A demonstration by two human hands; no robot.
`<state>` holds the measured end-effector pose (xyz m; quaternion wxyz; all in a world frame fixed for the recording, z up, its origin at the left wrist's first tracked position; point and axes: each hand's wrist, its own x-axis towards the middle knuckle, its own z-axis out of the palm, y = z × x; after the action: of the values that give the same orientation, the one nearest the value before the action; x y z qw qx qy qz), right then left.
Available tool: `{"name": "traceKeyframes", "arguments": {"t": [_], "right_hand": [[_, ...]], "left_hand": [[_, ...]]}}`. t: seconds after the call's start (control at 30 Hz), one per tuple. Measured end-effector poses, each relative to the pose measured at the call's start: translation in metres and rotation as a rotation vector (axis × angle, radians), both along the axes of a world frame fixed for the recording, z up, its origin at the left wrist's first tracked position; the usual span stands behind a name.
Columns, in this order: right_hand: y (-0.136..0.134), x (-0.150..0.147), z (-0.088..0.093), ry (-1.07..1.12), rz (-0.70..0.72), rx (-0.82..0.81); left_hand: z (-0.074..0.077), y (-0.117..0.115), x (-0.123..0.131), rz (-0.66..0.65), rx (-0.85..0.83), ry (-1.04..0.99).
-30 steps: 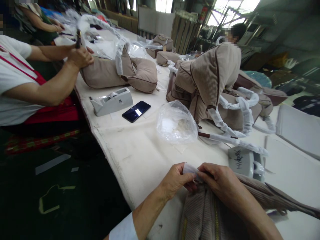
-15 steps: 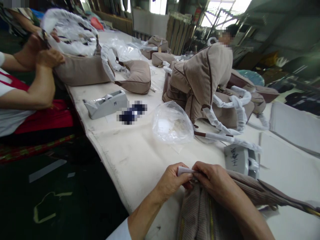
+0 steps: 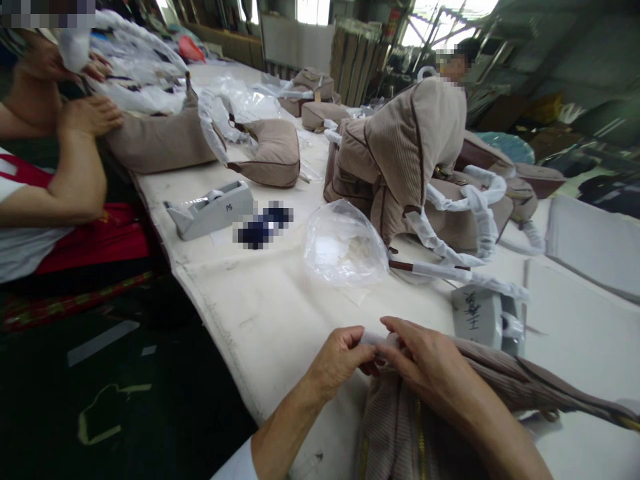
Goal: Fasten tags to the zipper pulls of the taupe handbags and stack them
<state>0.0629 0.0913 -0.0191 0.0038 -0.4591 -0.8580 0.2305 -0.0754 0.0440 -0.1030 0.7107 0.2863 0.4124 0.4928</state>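
Fingers (image 3: pixel 400 328) hide most of the white strip (image 3: pixel 373 339) (shape unclear); the dark object (image 3: pixel 263 225) is pixelated

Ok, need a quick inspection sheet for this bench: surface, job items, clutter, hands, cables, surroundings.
Surface: white padded table cover, scuffed along its edge.
Job items: white strip over a beige corduroy piece with a yellow zipper.
Clutter: tape dispenser, second tape dispenser, clear plastic bag.
Hands: left hand and right hand both pinch the strip.
Cables: nothing seen.
Surroundings: co-worker's arm at left, beige cushion partly wrapped in plastic nearby.
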Motion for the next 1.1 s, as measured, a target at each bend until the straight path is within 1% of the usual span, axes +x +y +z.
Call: {"name": "traceKeyframes", "arguments": {"t": [0.07, 0.13, 0.23, 0.4, 0.47, 0.57, 0.63, 0.73, 0.83, 0.97, 1.1], "right_hand": [[-0.001, 0.002, -0.003, 0.010, 0.061, 0.064], [0.000, 0.003, -0.004, -0.029, 0.090, 0.033], [0.002, 0.003, -0.005, -0.096, 0.055, -0.039], [-0.001, 0.002, -0.005, -0.046, 0.070, 0.013], [-0.002, 0.002, -0.004, -0.024, 0.069, 0.009], [0.000, 0.002, -0.002, -0.051, 0.077, -0.026], [0.002, 0.002, -0.001, -0.075, 0.070, -0.048], [0.005, 0.002, 0.001, -0.078, 0.036, -0.069], [0.005, 0.001, 0.001, -0.089, 0.027, -0.077], [0.003, 0.002, -0.002, -0.024, 0.024, -0.072], [0.000, 0.005, -0.003, -0.006, 0.053, 0.001]], "left_hand": [[-0.001, -0.001, 0.002, 0.037, 0.000, 0.004], [-0.002, -0.003, 0.005, 0.061, -0.004, 0.009], [-0.001, -0.005, 0.006, 0.086, 0.022, 0.015], [0.000, -0.004, 0.004, 0.149, 0.084, 0.028], [0.000, -0.003, 0.004, 0.169, 0.090, 0.038], [0.000, -0.003, 0.006, 0.200, 0.102, 0.051], [0.000, -0.005, 0.007, 0.206, 0.108, 0.049], [-0.001, -0.007, 0.007, 0.156, 0.116, -0.024], [-0.002, -0.006, 0.006, 0.130, 0.106, -0.063], [0.000, -0.004, 0.011, 0.205, 0.090, -0.014], [0.002, -0.008, 0.021, 0.278, -0.008, -0.009]]}}
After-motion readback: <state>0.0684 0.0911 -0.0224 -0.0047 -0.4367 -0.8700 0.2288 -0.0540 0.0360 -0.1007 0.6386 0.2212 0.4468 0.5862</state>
